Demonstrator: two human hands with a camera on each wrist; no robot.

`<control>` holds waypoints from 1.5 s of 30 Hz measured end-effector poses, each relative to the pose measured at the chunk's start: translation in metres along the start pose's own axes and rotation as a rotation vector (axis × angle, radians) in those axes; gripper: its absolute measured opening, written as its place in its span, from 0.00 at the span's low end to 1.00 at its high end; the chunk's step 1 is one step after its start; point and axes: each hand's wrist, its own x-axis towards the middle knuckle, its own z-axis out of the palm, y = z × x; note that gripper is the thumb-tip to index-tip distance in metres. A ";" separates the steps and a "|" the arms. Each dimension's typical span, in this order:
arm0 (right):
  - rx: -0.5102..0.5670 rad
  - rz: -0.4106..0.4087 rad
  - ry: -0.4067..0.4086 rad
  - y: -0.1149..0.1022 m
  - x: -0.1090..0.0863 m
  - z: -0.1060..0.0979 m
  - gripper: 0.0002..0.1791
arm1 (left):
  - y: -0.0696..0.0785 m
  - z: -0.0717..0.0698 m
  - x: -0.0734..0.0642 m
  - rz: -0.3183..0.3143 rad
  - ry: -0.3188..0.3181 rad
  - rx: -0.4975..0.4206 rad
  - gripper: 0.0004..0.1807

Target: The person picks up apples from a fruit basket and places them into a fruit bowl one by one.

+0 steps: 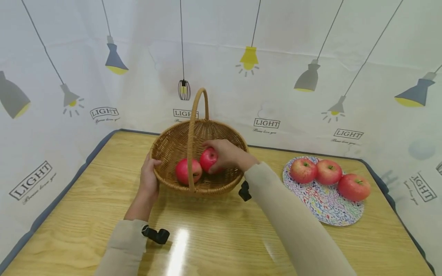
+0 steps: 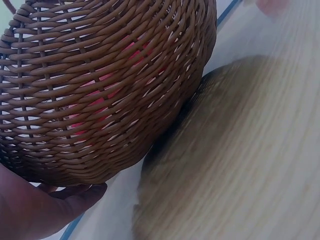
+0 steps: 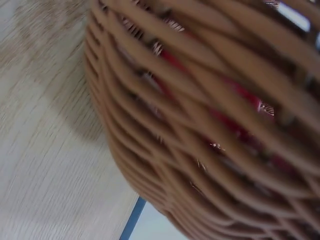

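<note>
A brown wicker basket [image 1: 215, 131] with a tall arched handle [image 1: 192, 145] is tipped with its opening toward me. On its left side, my left hand [image 1: 149, 179] grips the rim, thumb over the edge; the left wrist view has the fingers [image 2: 80, 200] against the outer weave. Reaching inside, my right hand [image 1: 228, 154] holds a red apple [image 1: 208, 159] between thumb and fingers. Another red apple [image 1: 183, 171] lies in the basket beside it, partly behind the handle. In the right wrist view the woven wall [image 3: 170, 120] hides my right hand, and red shows through the gaps.
To the right lies a round plate [image 1: 321, 205] with a colourful squiggle pattern, carrying three red apples [image 1: 329, 172]. The wooden table [image 1: 86, 214] ends at a dark blue edge along a white backdrop [image 1: 221, 65] printed with lamps.
</note>
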 end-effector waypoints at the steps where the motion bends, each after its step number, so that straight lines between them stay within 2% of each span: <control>1: -0.010 -0.003 0.004 0.000 -0.001 -0.001 0.47 | 0.000 0.000 0.000 -0.002 0.000 0.004 0.41; 6: -0.049 -0.012 0.033 -0.001 -0.007 -0.005 0.45 | 0.000 0.002 0.000 -0.014 -0.005 0.015 0.41; 12: 0.017 -0.033 0.079 -0.005 -0.017 -0.016 0.41 | 0.000 0.001 -0.002 -0.024 0.029 -0.007 0.39; 21: 0.080 -0.014 0.161 -0.008 -0.037 -0.025 0.43 | -0.003 0.002 -0.002 -0.033 0.028 0.003 0.38; 26: 0.167 0.011 0.203 -0.003 -0.048 -0.024 0.43 | -0.005 0.004 -0.002 -0.030 0.024 0.016 0.37; 33: 0.335 0.068 0.346 0.008 -0.075 -0.027 0.40 | -0.005 0.009 -0.002 -0.031 0.016 0.013 0.37; 36: 0.377 0.082 0.397 0.010 -0.086 -0.029 0.41 | -0.004 0.008 -0.002 -0.037 0.022 0.012 0.38; 40: 0.382 0.104 0.436 0.013 -0.095 -0.028 0.45 | -0.003 0.007 -0.002 -0.035 0.029 0.008 0.38; 45: 0.347 0.106 0.516 0.013 -0.103 -0.026 0.40 | -0.002 0.006 -0.002 -0.025 0.011 0.014 0.40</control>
